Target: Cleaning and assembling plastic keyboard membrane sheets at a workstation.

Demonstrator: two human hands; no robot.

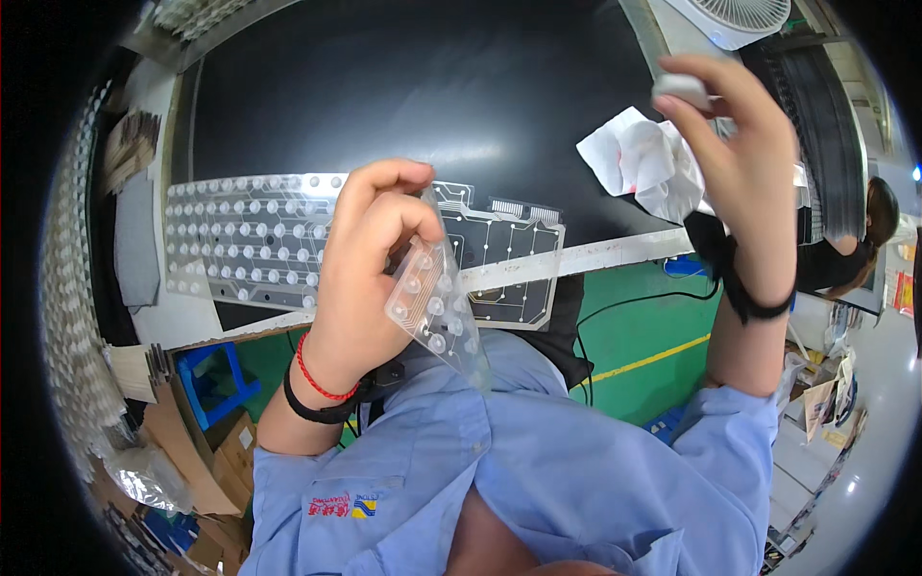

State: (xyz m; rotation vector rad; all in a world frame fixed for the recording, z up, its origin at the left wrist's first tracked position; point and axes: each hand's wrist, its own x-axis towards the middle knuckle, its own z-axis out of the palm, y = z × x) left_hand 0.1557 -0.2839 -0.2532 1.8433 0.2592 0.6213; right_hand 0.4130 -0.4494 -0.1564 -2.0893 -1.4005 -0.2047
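A clear keyboard membrane (252,230) with rows of pale round domes lies along the near edge of the black work surface. My left hand (370,250) pinches its upper film between thumb and fingers. The film's right end (440,300) is folded back and stands up from the layer below. On that uncovered circuit layer (509,252), thin printed traces, dots and a striped connector tail show. My right hand (740,130) is raised at the far right, its fingers closed on a small white wad, slightly blurred. Below it lies a crumpled white wipe (648,163) with faint reddish marks.
A white fan (735,19) stands at the far right corner. Dark stacked sheets (812,144) line the right side, and membrane stacks (72,288) fill the left. Cardboard boxes (197,451) and a blue stool (216,384) sit below. Another person's head shows at the right.
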